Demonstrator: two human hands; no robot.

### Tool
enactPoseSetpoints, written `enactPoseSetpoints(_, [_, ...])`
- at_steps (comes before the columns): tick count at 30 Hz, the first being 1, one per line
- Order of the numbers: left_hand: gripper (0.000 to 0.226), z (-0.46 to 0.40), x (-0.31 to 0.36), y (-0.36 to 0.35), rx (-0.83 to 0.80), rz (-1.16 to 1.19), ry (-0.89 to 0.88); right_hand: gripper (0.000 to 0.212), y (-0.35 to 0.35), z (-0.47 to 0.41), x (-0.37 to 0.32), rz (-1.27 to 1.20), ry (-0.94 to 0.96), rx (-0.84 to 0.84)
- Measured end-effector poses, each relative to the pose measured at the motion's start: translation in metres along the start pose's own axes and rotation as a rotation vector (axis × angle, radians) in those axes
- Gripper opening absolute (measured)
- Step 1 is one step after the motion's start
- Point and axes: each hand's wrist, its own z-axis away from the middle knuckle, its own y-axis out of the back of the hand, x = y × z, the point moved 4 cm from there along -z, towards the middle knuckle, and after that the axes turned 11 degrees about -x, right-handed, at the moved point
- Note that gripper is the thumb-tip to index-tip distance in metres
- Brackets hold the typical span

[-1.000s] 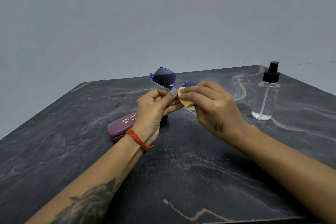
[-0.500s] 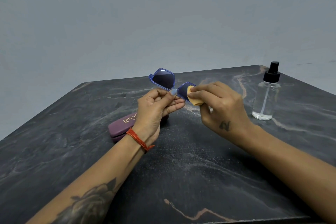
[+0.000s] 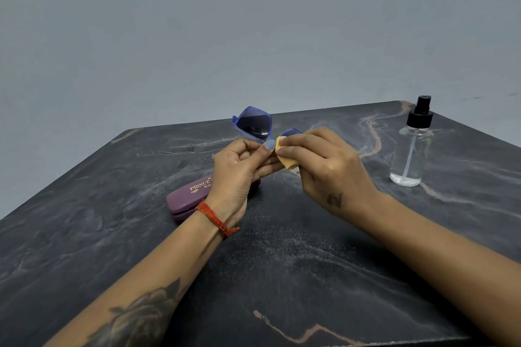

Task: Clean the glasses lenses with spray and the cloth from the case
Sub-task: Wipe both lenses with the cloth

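Blue-framed glasses [image 3: 253, 124] with dark lenses are held above the table. My left hand [image 3: 239, 172] grips them at the bridge, thumb on top. The left lens stands clear above my fingers. My right hand [image 3: 324, 166] pinches a small yellow cloth [image 3: 286, 155] against the right lens, which is mostly hidden behind the cloth and fingers. A clear spray bottle [image 3: 410, 149] with a black pump stands upright to the right, apart from both hands.
A closed purple glasses case [image 3: 187, 197] with gold lettering lies on the dark marble table [image 3: 282, 276] just under and left of my left wrist. The table's far edge runs behind the glasses, with a plain grey wall beyond.
My right hand with the cloth slid right along the right lens half a second ago and has now come back left toward the bridge. The left hand and glasses stayed nearly still.
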Motion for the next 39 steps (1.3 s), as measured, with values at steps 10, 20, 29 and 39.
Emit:
enactPoseSetpoints(10, [0.008,0.000,0.000,0.003,0.028,0.031,0.015,0.025,0.007,0.002,0.013,0.044,-0.129,0.012])
enactPoseSetpoints(20, [0.012,-0.002,-0.001,0.004,0.037,0.042,0.001,0.022,-0.001,0.006,0.000,-0.011,-0.042,-0.033])
enactPoseSetpoints(29, [0.013,-0.003,-0.001,0.005,0.041,0.056,-0.009,0.035,0.003,0.004,0.001,0.014,0.038,-0.067])
enactPoseSetpoints(39, [0.011,-0.005,-0.002,0.010,0.053,0.057,-0.004,0.008,0.016,0.007,0.030,-0.430,-0.394,0.032])
